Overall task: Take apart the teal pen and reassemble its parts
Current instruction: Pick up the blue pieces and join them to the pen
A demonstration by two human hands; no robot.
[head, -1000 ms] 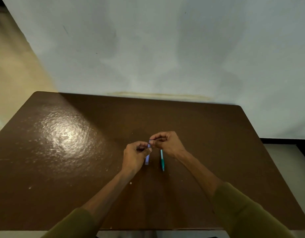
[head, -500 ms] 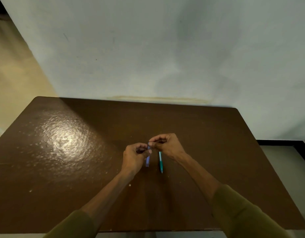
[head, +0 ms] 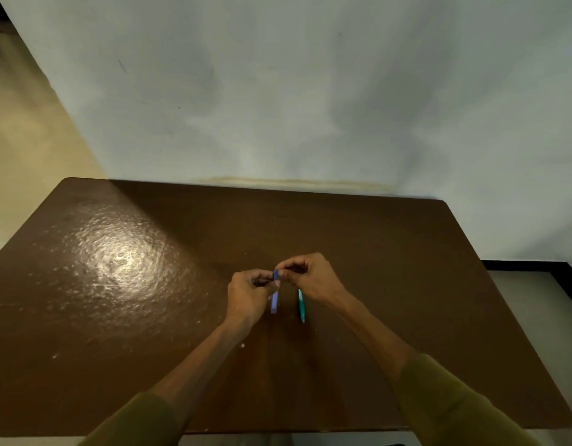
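Near the middle of the bench (head: 407, 284), a blue-violet piece (head: 274, 292) is being pinched at its top between the fingers of the left hand (head: 249, 294) and right hand (head: 310, 278). The teal pen (head: 301, 305) is lying just beside, seemingly untouched; dismantling and reassembly are seemingly being left for later.

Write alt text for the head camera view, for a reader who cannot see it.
Two hands meet over a brown table, the left hand and right hand both pinching the top of a blue pen held between them. A teal pen shows just below the right hand; whether it lies on the table cannot be told. Olive sleeves frame the bottom, a pale wall behind.
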